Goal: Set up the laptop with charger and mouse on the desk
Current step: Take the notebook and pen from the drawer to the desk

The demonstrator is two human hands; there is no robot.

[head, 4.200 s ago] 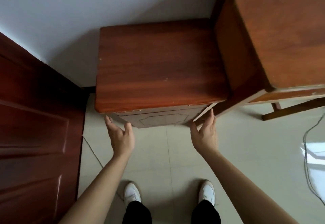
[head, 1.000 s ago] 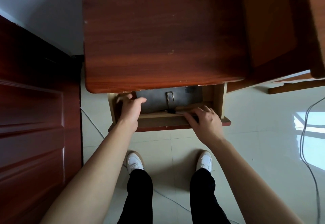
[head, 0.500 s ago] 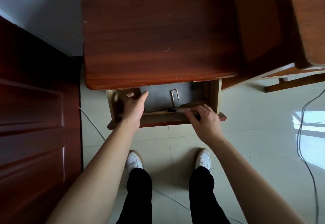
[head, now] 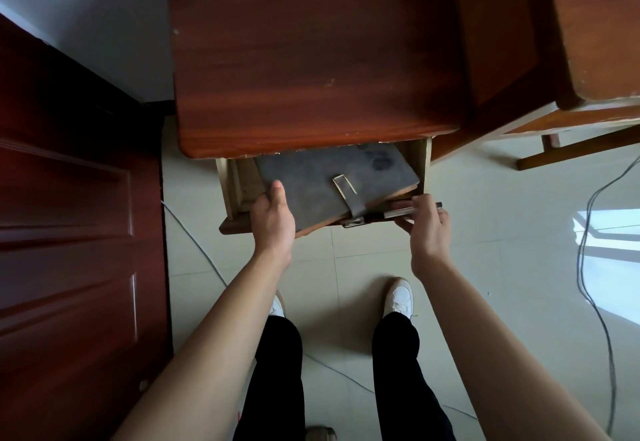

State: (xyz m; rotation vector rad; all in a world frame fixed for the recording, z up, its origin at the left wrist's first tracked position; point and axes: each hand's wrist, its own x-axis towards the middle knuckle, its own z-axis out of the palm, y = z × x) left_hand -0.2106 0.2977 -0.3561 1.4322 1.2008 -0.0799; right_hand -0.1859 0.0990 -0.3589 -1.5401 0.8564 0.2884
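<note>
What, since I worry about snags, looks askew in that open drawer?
The grey laptop sleeve lies skewed in the drawer, its front edge raised over the drawer front, gripped by the left hand and right hand. Nothing looks spilled or broken.

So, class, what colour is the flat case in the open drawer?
Dark grey. The case shows best in the head view.

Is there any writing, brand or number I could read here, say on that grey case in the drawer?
None can be read. The grey case shows only a plain strap and dark smudges, too blurred to tell if they are print. The cabinet top, drawer and door bear no lettering.
</note>
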